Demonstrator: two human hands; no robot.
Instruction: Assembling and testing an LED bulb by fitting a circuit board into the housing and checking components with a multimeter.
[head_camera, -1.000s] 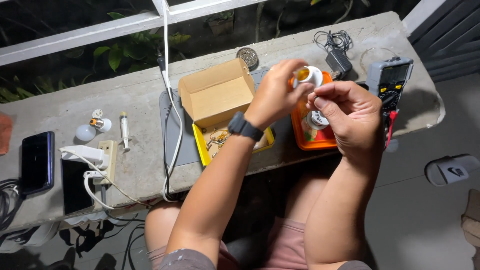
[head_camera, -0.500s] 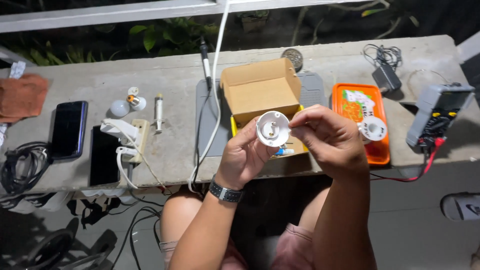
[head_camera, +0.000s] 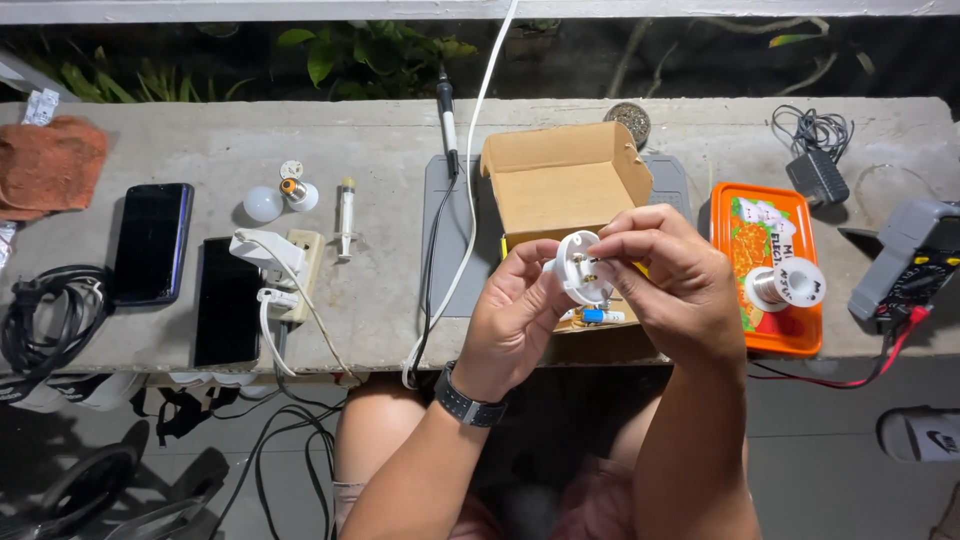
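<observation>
A small white round lamp housing (head_camera: 582, 266) with metal parts inside is held up in front of the concrete bench (head_camera: 390, 150). My left hand (head_camera: 515, 320) cups it from below and the left; a dark watch sits on that wrist. My right hand (head_camera: 672, 280) pinches its right rim with thumb and forefinger. Behind the hands stands an open cardboard box (head_camera: 565, 180) on a grey mat (head_camera: 450, 250).
An orange tray (head_camera: 768, 230) holds a solder spool (head_camera: 790, 283). A multimeter (head_camera: 905, 262) with red lead lies far right, an adapter (head_camera: 815, 172) behind it. On the left are two phones (head_camera: 152, 243), a power strip (head_camera: 290, 262), a bulb dome (head_camera: 263, 203), a syringe (head_camera: 346, 212) and an orange cloth (head_camera: 48, 165).
My hands brought the white part from over the orange tray toward me and turned it. The view shifted left, and the left side of the bench came into sight.
</observation>
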